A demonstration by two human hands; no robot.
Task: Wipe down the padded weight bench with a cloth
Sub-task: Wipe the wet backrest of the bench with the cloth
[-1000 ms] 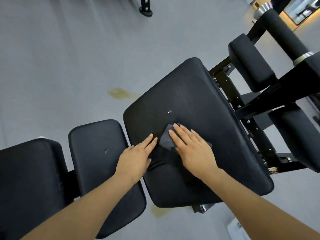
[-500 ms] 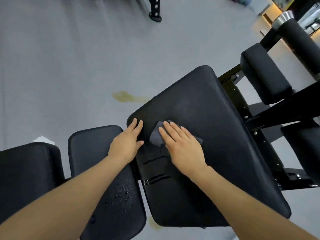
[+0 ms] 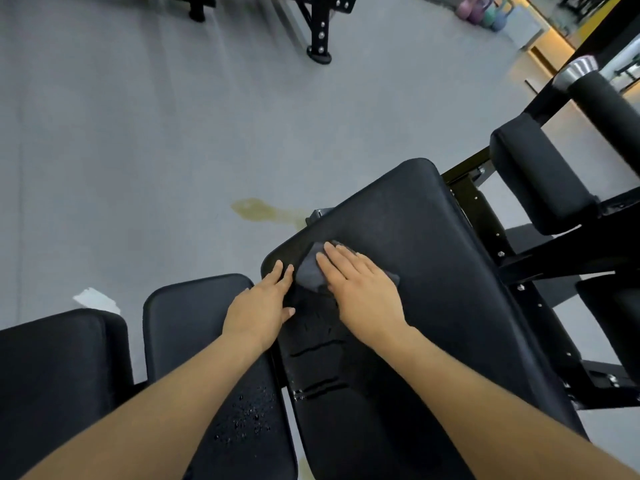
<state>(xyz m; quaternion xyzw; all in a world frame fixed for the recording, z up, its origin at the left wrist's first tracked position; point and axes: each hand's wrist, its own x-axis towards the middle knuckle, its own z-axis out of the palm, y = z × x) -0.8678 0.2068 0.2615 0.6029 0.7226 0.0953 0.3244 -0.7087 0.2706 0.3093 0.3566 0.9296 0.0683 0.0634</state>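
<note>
Bench pad (image 3: pixel 433 258), the big black one, is mid-wipe: our right hand (image 3: pixel 363 292) presses the grey cloth (image 3: pixel 310 271) flat near its left edge, fingers straight. Our left hand (image 3: pixel 263 306) rests flat beside it; we judge the next stroke should sweep toward the droplets (image 3: pixel 247 415) on the smaller pad.

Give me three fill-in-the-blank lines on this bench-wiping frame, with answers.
1. The right hand presses a grey ____ onto the large pad.
2. The left hand lies flat at that pad's ____ edge.
3. Water ____ sit on the narrow pad under the left forearm.

Missing words: cloth; left; droplets
</note>
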